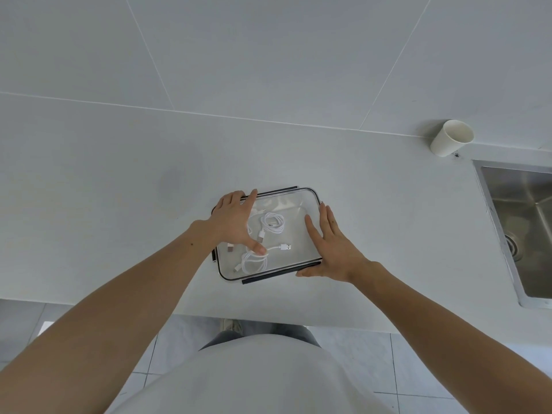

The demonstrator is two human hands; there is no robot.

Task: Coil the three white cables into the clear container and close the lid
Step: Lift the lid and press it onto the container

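A clear rectangular container (301, 201) with dark clip flaps along its edges stands on the white counter, and a clear lid lies on top of it. Coiled white cables (273, 224) show through the lid; one USB plug (285, 247) points right. My left hand (236, 219) lies flat on the lid's left part, fingers spread, thumb pressing near the middle. My right hand (328, 246) rests flat along the lid's right edge with straight fingers. The left hand hides part of the cables.
A white paper cup (451, 138) stands at the back right against the tiled wall. A steel sink (525, 222) is set into the counter at the right. The counter's front edge runs just below the container.
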